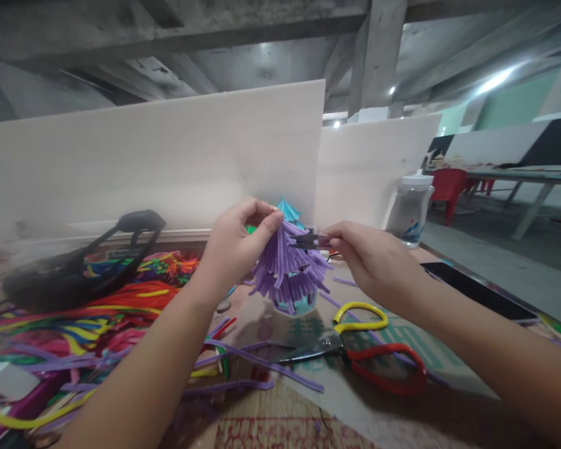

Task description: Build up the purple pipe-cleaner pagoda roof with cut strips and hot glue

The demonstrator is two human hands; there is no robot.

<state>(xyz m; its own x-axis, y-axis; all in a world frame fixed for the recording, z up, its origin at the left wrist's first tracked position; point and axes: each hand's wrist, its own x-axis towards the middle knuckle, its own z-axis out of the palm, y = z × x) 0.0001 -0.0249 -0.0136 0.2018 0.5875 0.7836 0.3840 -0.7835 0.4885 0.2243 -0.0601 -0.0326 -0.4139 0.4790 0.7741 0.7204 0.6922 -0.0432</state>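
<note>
My left hand [247,234] pinches the top of a tiered purple pipe-cleaner craft [280,259], whose strands hang in skirt-like layers. A turquoise base [297,304] shows under it, and a turquoise cone [287,211] rises just behind its top. From the right, my right hand [369,252] is closed on a small metal two-pronged tool [311,240], its tips against the upper purple strands. Whether it is tweezers or snips I cannot tell. Scissors [343,343] with one yellow and one red handle lie open on the table below the craft.
Loose purple pipe cleaners [262,358] lie across the table, near a heap of coloured ones [121,305] at left. A blurred black object [121,249] stands over the heap. A phone [477,290] and a water bottle [406,212] are at right. White panels [168,162] stand behind.
</note>
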